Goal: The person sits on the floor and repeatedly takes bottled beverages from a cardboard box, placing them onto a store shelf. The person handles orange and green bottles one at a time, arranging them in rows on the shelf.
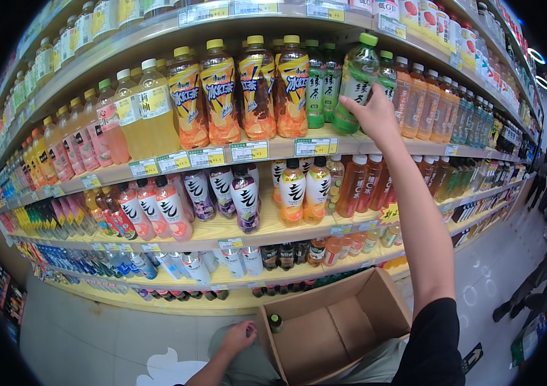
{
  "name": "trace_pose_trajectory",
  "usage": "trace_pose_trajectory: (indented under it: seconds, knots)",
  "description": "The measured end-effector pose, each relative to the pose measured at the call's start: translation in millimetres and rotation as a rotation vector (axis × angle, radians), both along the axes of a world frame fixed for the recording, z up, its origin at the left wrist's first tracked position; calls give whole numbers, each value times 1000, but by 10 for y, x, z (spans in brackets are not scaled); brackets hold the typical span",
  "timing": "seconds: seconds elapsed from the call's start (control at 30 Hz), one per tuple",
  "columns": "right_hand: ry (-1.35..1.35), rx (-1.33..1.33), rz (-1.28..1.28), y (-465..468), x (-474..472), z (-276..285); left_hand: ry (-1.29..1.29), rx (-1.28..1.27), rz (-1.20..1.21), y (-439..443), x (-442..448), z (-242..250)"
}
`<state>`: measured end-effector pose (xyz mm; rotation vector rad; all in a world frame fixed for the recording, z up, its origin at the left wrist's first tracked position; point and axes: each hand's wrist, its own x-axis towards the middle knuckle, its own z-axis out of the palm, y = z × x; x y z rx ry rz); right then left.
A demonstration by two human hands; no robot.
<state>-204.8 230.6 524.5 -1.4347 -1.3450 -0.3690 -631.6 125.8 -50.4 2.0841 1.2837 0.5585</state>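
Observation:
My right hand point(372, 110) grips a green tea bottle point(358, 79) with a light green cap. The bottle leans slightly, at the front edge of the upper shelf. Beside it stand more green tea bottles point(315, 87), partly behind the held one. Down at my left knee, my left hand point(240, 335) has curled fingers next to the wall of an open cardboard box point(338, 356); whether its fingertips touch the box is unclear. Inside the box, near its left wall, one green-capped bottle point(276, 323) stands upright.
Iced tea bottles point(255, 91) with yellow caps stand left of the green tea, and orange drink bottles point(416, 103) to its right. A shelf edge point(278, 149) with price tags runs below. Lower shelves hold more bottles. People in dark clothes point(536, 270) are in the aisle on the right.

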Motion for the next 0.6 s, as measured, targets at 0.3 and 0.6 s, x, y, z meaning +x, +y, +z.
trace_pose_trajectory:
  seconds: [0.3,0.6]
  knots:
    - [-36,-101,40,851,493,-85,-45,29,10,-26,-35,-63]
    - [-155,-141,62,927,474,-32,-59,43,-7,-51,52,102]
